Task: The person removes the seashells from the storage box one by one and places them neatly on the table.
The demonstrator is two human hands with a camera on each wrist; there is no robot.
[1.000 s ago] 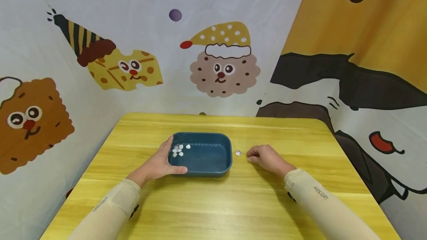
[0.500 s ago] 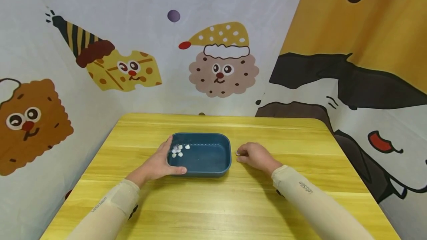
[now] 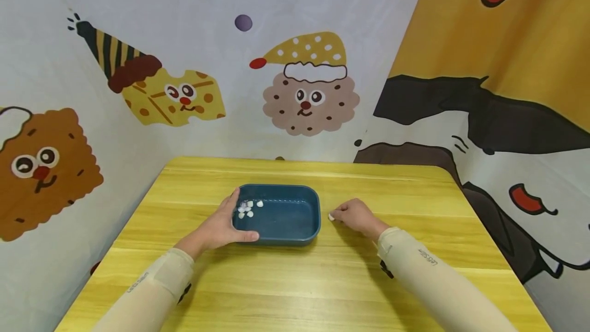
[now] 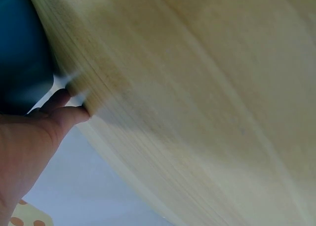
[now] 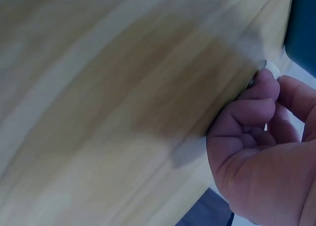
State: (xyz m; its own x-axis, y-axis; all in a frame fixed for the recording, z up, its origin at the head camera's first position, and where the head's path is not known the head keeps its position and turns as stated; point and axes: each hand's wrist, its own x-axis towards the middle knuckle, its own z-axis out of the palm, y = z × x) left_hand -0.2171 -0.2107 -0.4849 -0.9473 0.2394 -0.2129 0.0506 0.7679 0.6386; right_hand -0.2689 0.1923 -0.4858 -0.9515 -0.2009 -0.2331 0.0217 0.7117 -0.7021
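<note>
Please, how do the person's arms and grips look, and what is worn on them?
Both long, cream-coloured, fabric-like sleeves carry small dark lettering on the forearm. A small black object shows below each one, near the wrist. The bare left grip and bare right grip have no gloves.

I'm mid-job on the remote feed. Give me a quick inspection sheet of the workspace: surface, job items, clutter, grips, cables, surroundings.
Surface: yellowish wood-grain table.
Job's things: blue tray on the table, several small white pieces gathered toward its left end; one pale piece outside, right of the tray.
Clutter: nothing seen.
Grips: left grip holds the tray's left end, thumb along the near rim; right grip pinches the pale piece.
Cables: nothing seen.
Surroundings: cartoon-printed backdrop behind the table; pale sleeves on both arms.
</note>
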